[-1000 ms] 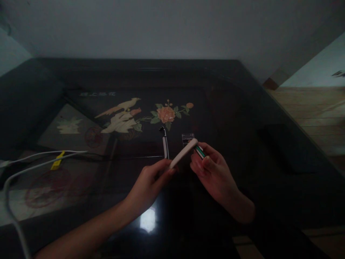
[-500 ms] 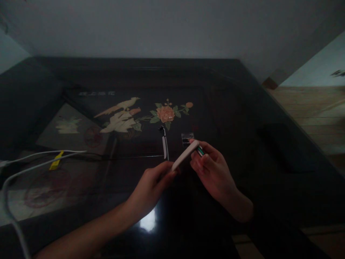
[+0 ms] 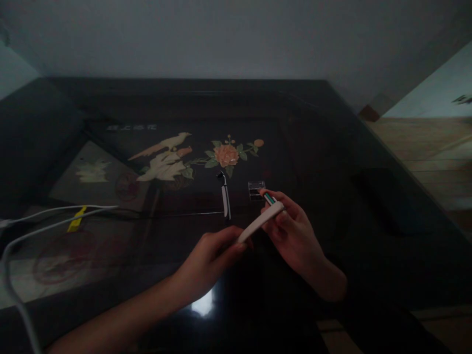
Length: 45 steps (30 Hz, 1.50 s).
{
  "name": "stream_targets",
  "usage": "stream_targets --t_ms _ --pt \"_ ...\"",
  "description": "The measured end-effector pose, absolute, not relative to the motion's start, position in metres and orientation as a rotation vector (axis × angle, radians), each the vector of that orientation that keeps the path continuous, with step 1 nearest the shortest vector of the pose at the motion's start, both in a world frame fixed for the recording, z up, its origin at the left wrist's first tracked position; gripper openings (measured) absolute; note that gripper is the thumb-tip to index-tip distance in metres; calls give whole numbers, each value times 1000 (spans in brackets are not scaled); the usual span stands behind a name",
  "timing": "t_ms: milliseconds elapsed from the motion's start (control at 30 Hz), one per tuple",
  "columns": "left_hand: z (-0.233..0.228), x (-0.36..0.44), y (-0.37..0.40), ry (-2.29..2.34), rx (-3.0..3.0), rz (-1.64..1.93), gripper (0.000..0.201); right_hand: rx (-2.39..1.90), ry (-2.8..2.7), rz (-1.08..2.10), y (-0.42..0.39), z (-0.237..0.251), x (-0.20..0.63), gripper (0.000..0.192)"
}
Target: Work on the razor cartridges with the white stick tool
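Observation:
My left hand (image 3: 221,250) is closed around the near end of a pale, slim, slightly curved bar (image 3: 260,223), held slanting up to the right above the table. Between the fingers of my right hand (image 3: 295,236) is a small dark piece with a green strip (image 3: 270,198). The bar's far end lies against this piece and my right fingertips; whether the two are joined, I cannot tell. Just beyond the right fingers sits a small clear plastic case (image 3: 256,186) with dark contents. A white-and-black razor-like tool (image 3: 225,199) lies left of the case.
The dark glossy table (image 3: 309,147) bears an inlaid bird (image 3: 173,142) and flower (image 3: 226,155). White cables (image 3: 40,231) with a yellow tag (image 3: 76,220) run along the left. A dark flat object (image 3: 391,201) rests at the right. The wall (image 3: 191,39) stands behind.
The bar's far end has moved right and slightly down, from the upper left of the green-striped piece to its lower right. The right fingers have shifted a little around that piece.

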<state>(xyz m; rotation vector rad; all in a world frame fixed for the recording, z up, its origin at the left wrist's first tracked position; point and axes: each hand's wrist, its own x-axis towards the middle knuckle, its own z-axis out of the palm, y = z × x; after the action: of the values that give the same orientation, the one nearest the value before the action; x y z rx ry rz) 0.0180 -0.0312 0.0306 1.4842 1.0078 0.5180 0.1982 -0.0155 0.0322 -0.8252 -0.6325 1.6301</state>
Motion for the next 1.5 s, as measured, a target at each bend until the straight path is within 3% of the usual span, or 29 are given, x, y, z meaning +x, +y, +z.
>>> stream_targets --t_ms 333,600,833,1500 --pt "30 17 -26 1105 1503 581 27 -741 -654 1677 -16 27 197 40" --pt "27 15 -23 1172 1495 620 31 -689 -671 1673 -17 25 198 31" --pt "25 12 -28 1177 1589 675 54 -738 -638 1651 -15 26 196 33" --pt "21 14 -36 907 1757 646 54 -840 -643 1606 -15 28 198 40"
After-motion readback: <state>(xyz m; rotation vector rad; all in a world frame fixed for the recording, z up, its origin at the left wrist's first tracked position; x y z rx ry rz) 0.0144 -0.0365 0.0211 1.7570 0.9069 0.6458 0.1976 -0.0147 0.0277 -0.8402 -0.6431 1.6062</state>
